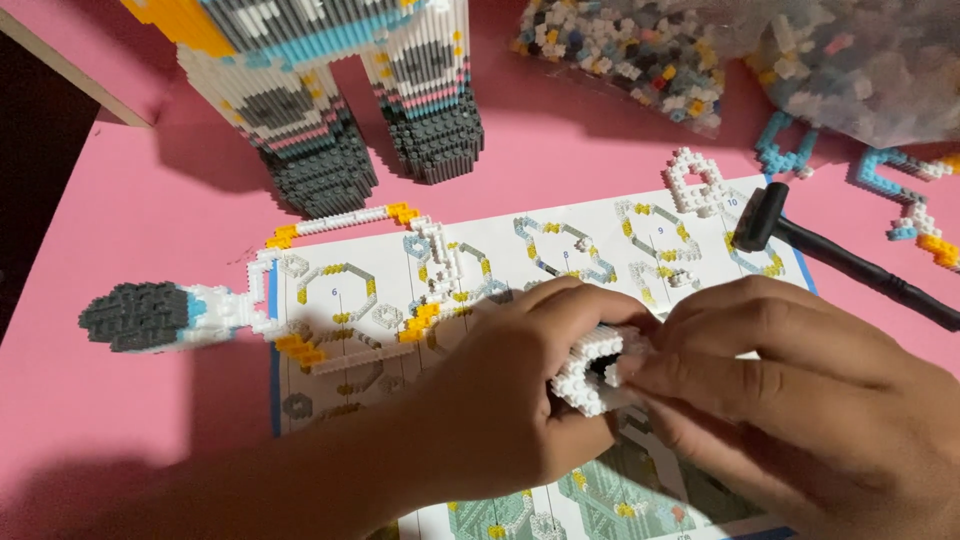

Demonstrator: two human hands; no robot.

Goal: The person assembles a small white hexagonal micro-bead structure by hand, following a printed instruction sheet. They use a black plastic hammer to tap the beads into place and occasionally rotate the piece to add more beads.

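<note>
Both hands clamp small white brick ring (590,372) above instruction sheet (560,250): left hand (500,400) gripping, my right hand (790,400) pinching its edge. Seating hidden, probably loose. Squeeze too hard, ring crumbles, bits scatter across pink table (120,220).

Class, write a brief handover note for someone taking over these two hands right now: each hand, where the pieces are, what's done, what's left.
Left hand: grips small white ring-shaped brick piece.
Right hand: fingertips pinch the same piece.
Paper instruction sheet lies beneath on pink table.
Done: large striped brick figure legs; grey-tipped arm section.
Left: loose bricks in clear bags; small black hammer lies at right.
</note>
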